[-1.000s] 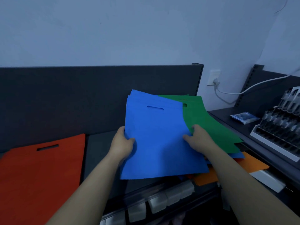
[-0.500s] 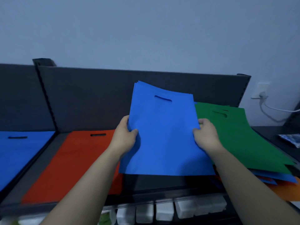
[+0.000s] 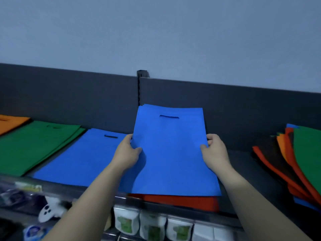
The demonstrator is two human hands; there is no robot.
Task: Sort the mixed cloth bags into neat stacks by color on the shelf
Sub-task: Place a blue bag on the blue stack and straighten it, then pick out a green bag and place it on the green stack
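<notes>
fingers: thumbs curled over the top face, the other fingers tucked beneath, each hand pinching one side edge.
left hand (image 3: 127, 153): grips the left edge at mid-height.
right hand (image 3: 215, 152): grips the right edge, level with its partner.
held load: a thin sheaf of flat blue non-woven cloth bags (image 3: 171, 153), handle slot away from the person, carried above a flat red cloth bag stack (image 3: 180, 200); contact cannot be told.
target, judged: the flat blue cloth bag stack (image 3: 81, 159) just left on the dark grey metal shelf (image 3: 243, 171), beside the green cloth bag stack (image 3: 34, 145).
doing it well: swing left, match slots and corners, lower flat, release both sides together so layers do not fan.
unsorted: the mixed pile of coloured cloth bags (image 3: 300, 162), far right.
</notes>
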